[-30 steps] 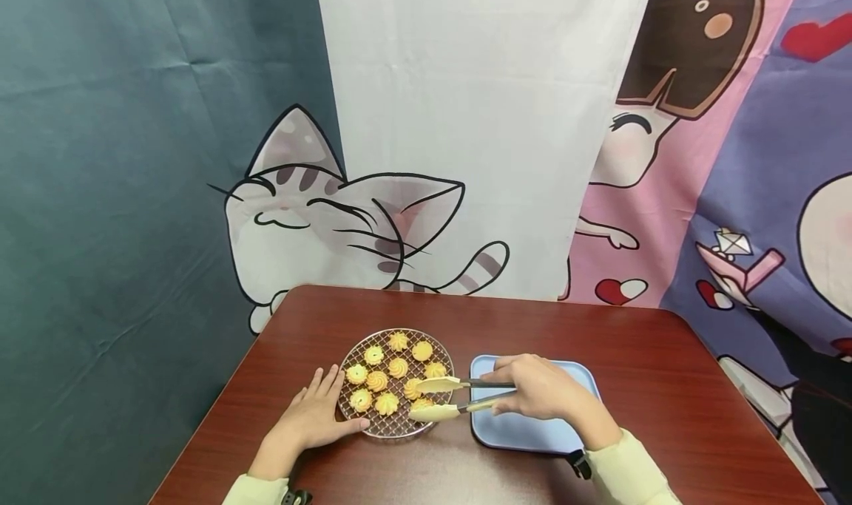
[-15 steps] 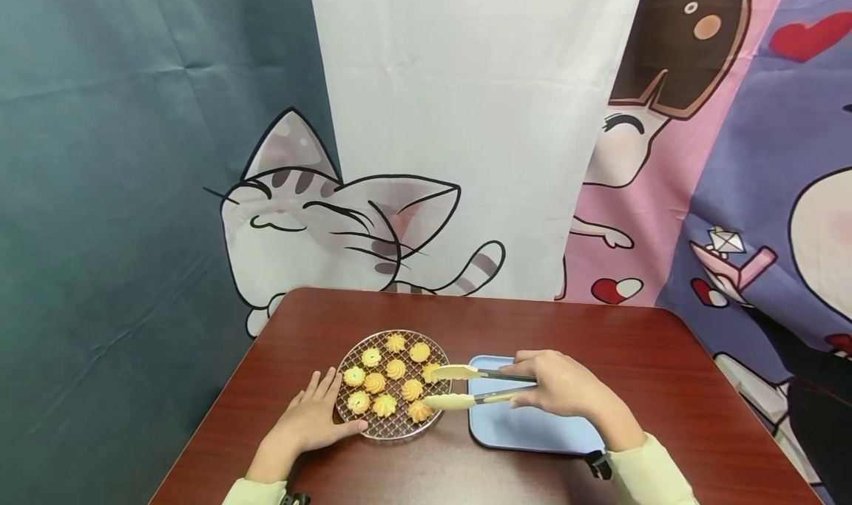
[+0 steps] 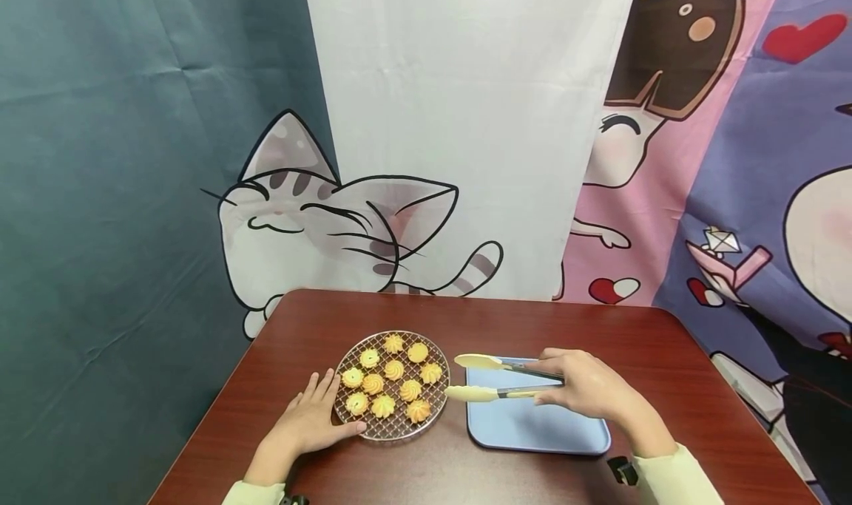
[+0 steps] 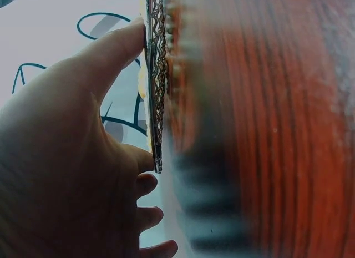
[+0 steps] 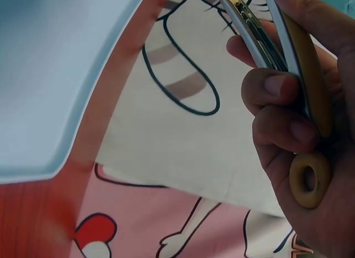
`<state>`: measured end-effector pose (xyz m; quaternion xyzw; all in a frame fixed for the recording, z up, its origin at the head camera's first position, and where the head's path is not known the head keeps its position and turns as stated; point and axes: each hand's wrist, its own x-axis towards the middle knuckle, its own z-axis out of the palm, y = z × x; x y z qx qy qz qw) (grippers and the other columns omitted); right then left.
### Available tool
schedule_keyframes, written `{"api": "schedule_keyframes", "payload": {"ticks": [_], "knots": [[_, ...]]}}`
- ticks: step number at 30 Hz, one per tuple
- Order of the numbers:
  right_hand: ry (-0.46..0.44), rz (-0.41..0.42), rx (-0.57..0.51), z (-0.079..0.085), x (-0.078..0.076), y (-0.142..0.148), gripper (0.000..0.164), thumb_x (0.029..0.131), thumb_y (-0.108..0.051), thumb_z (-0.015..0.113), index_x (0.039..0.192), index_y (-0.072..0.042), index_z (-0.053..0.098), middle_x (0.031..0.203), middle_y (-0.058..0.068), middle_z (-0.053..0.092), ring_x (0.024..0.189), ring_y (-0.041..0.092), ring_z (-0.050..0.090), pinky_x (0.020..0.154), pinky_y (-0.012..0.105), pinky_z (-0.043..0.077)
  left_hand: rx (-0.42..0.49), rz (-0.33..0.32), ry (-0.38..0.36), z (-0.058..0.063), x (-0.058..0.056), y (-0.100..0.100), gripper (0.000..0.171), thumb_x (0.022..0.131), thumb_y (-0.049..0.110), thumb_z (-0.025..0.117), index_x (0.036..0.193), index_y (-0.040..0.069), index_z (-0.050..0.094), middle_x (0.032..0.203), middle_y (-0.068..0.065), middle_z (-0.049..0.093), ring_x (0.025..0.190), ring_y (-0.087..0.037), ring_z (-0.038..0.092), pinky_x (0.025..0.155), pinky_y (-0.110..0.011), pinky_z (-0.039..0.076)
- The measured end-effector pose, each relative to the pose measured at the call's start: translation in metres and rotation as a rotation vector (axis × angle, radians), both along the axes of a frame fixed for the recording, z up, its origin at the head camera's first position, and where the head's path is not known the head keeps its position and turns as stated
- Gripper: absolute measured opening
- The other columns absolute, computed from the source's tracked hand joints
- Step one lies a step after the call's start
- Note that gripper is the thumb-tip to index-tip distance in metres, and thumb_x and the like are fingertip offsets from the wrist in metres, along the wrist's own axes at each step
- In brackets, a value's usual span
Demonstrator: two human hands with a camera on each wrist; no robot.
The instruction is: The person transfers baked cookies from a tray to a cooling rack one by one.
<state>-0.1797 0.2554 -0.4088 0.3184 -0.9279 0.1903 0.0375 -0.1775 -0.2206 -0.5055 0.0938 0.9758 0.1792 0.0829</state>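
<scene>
Several golden, piped butter cookies (image 3: 394,370) lie spread over a round wire rack (image 3: 399,424). My left hand (image 3: 301,422) touches the rack's near-left rim with thumb and index finger stretched out; the left wrist view shows both tips right at the metal edge (image 4: 157,158). My right hand (image 3: 589,384) grips a pair of tongs (image 3: 471,394) with cream-coloured tips and metal arms. The tongs' tips stand apart with nothing between them, pointing left toward the rack. Fingers curl round the tongs' handle (image 5: 310,75) in the right wrist view.
A light blue rectangular tray (image 3: 515,427) lies right of the rack, below the tongs and right hand. Both rest on a reddish-brown wooden table (image 3: 373,309). Behind it hang printed curtains (image 3: 426,106) with a cartoon cat and girl.
My right hand has drawn the tongs rightward, off the cookies at the rack's right side to over the tray's left edge. The left hand stays at the rim.
</scene>
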Motion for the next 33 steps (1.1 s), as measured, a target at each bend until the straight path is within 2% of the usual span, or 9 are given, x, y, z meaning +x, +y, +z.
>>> {"api": "schedule_keyframes", "payload": {"ticks": [7,11,22,33], "knots": [[-0.025,-0.055,-0.010,0.002,0.006,0.019,0.058,0.080,-0.055,0.079,0.124,-0.018,0.075,0.092,-0.020,0.060,0.073,-0.001,0.051,0.061,0.020,0.044,-0.002,-0.002,0.000,0.001,0.000,0.000,0.116,0.080,0.076,0.064,0.159,-0.001,0.027,0.166,-0.022,0.021,0.151,-0.049,0.016,0.115,-0.071,0.020],[-0.021,-0.084,-0.008,0.002,0.009,0.029,0.057,0.080,-0.055,0.079,0.124,-0.020,0.075,0.091,-0.021,0.060,0.074,0.001,0.052,0.060,0.020,0.043,-0.005,-0.003,0.001,0.001,0.000,0.001,0.117,0.079,0.077,0.064,0.158,-0.001,0.027,0.166,-0.022,0.021,0.151,-0.050,0.015,0.115,-0.071,0.020],[0.058,-0.132,-0.044,-0.005,0.018,0.056,0.053,0.077,-0.039,0.087,0.125,-0.020,0.074,0.090,-0.021,0.057,0.074,-0.003,0.049,0.062,0.020,0.041,-0.015,-0.002,0.015,0.000,0.000,0.000,0.117,0.079,0.077,0.065,0.158,-0.001,0.028,0.165,-0.022,0.022,0.151,-0.050,0.017,0.115,-0.071,0.021],[0.084,-0.227,-0.036,-0.010,0.024,0.078,0.056,0.074,-0.035,0.090,0.123,-0.014,0.074,0.095,-0.018,0.059,0.078,-0.002,0.049,0.064,0.023,0.044,-0.017,-0.007,0.001,0.003,-0.001,0.001,0.117,0.080,0.077,0.064,0.158,-0.001,0.028,0.166,-0.022,0.021,0.151,-0.049,0.016,0.115,-0.071,0.021]]}}
